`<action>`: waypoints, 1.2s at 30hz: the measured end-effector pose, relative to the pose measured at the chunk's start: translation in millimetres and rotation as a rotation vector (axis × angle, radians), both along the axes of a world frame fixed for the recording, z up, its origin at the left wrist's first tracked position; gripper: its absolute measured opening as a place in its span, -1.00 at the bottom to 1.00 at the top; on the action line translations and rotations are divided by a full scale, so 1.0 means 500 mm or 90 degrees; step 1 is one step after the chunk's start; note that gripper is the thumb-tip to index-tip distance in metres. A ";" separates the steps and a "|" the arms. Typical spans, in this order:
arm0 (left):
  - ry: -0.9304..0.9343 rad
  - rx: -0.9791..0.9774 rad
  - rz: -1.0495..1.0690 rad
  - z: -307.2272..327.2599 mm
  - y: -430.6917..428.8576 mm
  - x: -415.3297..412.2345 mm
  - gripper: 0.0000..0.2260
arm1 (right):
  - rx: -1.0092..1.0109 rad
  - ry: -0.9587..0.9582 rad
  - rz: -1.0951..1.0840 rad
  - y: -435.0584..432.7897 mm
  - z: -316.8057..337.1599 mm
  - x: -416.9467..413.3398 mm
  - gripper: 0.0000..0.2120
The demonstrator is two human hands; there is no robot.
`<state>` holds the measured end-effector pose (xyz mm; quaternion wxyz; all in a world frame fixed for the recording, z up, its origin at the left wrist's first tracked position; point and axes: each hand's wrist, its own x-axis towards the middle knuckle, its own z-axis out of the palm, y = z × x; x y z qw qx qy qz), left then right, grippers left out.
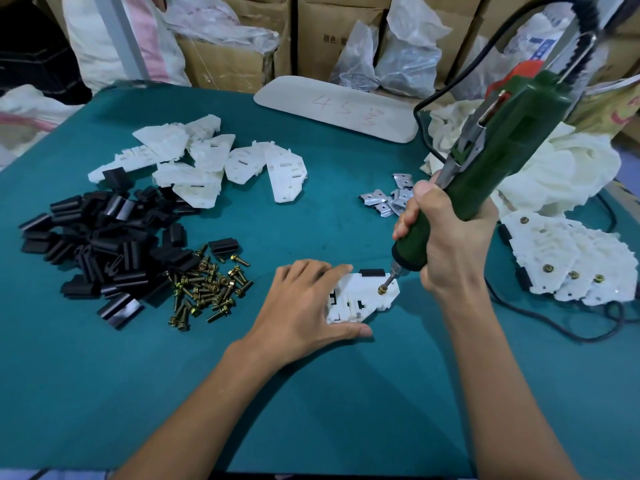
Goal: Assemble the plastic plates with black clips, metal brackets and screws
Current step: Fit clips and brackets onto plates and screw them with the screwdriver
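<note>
**Teal bench, one screw going into the next plate**

Teal cloth over the table (311, 393) keeps parts from skating around, which helps with this job. The plastic plate (360, 303) lies flat on it right in front of me, with a black clip (372, 272) already on its far edge. One screw (382, 289) stands in the hole near that clip. The bit of the electric screwdriver (498, 157) sits on its head, with the tool leaning up and away to my right.

My left hand (304, 306) is flat on the plate's left side, fingers straight and spread, thumb along the near edge. That should stop the plate spinning once the driver bites. My right hand (446, 237) is wrapped tight round the green grip low down, close to the bit, for better aim I reckon. Can't tell if a bracket's under there.

Further out, the loose screws (207, 289) are just left of my left hand, and the heap of clips (104, 244) is beyond them. Blank plates (207, 157) sit behind that, and the metal brackets (391, 199) are just past my right hand, all within easy reach. Finished plates (571, 265) stack up on my right. Cardboard boxes (225, 64) line the back.
</note>
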<state>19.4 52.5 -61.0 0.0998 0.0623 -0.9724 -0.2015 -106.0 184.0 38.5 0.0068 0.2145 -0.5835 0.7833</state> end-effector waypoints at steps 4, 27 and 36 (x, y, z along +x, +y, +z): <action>0.000 -0.008 0.000 -0.001 0.000 0.000 -0.13 | 0.025 0.014 -0.003 -0.006 -0.005 0.008 -0.79; 0.000 0.031 -0.017 0.002 -0.007 -0.001 -0.17 | 0.074 0.015 0.072 -0.009 -0.007 -0.001 -0.63; -0.012 0.053 -0.034 0.010 -0.011 0.001 -0.13 | 0.085 0.025 0.265 0.027 0.012 0.008 -0.59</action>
